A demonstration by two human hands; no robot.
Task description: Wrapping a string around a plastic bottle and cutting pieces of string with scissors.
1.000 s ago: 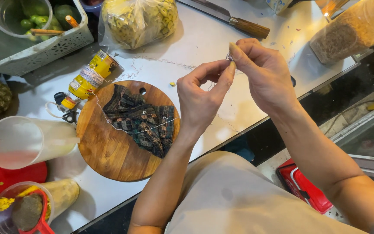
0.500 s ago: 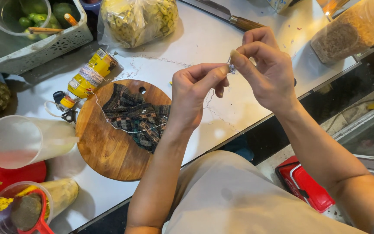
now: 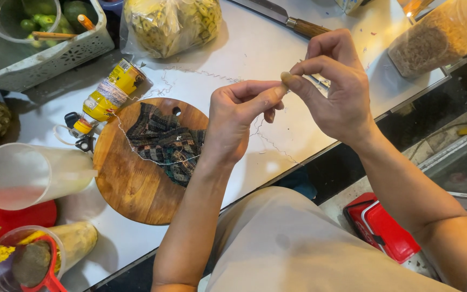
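White thread (image 3: pixel 152 157) pinched by left hand (image 3: pixel 236 121), right hand (image 3: pixel 336 86), fingertips now touching, earlier apart.

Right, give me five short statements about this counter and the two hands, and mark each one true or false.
1. The left hand and right hand meet fingertip to fingertip above the counter. True.
2. A patterned dark cloth lies on the round wooden board. True.
3. The knife is held in the right hand. False: it lies on the counter beyond the hands.
4. The yellow bottle stands upright. False: it lies on its side beside the board.
5. A thin thread runs across the cloth. True.
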